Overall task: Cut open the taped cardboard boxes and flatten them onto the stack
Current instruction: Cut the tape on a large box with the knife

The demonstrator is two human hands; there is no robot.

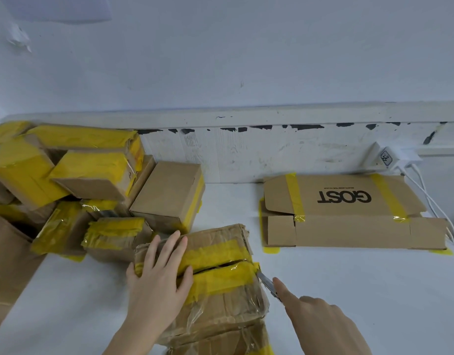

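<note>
A worn cardboard box [220,293] with yellow tape lies in front of me on the white table [348,290]. A dark slit runs along its taped top seam. My left hand [159,278] presses flat on the box's left end, fingers spread. My right hand [320,321] grips a utility knife [268,283], index finger along its back, and the blade tip touches the box's right edge at the seam. A flattened box printed "GOST" [348,211] lies at the back right.
A heap of yellow-taped boxes [74,183] fills the left side, with a plain brown box [169,196] at its right edge. A larger carton [5,265] stands at far left. White charger and cables [410,170] sit by the back wall ledge.
</note>
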